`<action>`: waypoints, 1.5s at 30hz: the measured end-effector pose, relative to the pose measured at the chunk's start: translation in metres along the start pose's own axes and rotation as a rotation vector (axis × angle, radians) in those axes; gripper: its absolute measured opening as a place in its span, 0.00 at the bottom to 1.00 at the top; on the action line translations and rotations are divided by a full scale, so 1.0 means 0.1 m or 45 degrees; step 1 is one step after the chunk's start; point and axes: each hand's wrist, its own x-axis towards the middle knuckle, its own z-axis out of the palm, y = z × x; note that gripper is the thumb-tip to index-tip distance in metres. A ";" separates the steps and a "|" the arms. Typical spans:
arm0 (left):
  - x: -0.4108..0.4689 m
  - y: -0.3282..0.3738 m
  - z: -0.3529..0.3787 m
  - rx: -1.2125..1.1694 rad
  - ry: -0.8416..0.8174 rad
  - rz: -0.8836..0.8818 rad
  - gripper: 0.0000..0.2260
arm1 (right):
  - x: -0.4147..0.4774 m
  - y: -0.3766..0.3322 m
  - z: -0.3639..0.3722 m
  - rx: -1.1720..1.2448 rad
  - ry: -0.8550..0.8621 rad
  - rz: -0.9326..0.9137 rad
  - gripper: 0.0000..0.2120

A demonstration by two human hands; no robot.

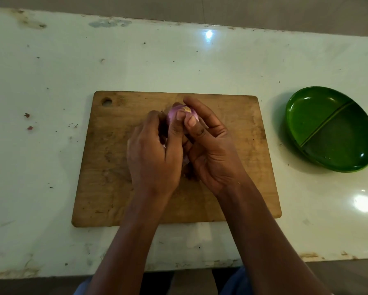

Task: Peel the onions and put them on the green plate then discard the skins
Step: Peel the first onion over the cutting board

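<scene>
Both hands are clasping one purple onion point(173, 113) above the cutting board point(242, 167). The left hand point(155, 150) is cupping one side and the right hand point(210, 150) is curling round the other, with the thumbs point(176, 126) pressing beside the pale root end at the top of the grip. The onion is likely light and firm, its skin papery and easily torn, so picking at that end looks best. The green plate point(315, 116) is waiting well right of the grip, on the bench point(51, 81).

I hold the pink-purple onion point(172, 115), root end up, seemingly part-peeled; the divided green plate point(313, 120) lies flat at three o'clock from it.
</scene>
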 end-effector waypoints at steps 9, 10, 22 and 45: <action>0.09 -0.10 -0.11 0.103 -0.257 0.209 0.16 | 0.01 -0.05 -0.06 0.053 -0.058 0.018 0.18; 0.09 -0.11 -0.13 0.128 -0.273 0.235 0.17 | 0.01 -0.04 -0.06 0.060 -0.055 0.012 0.18; 0.13 -0.11 -0.19 0.233 -0.389 0.302 0.16 | 0.01 -0.06 -0.12 -0.060 -0.047 -0.050 0.19; 0.14 -0.01 -0.28 0.029 -0.232 0.323 0.15 | 0.01 -0.04 -0.17 -0.231 -0.013 -0.088 0.18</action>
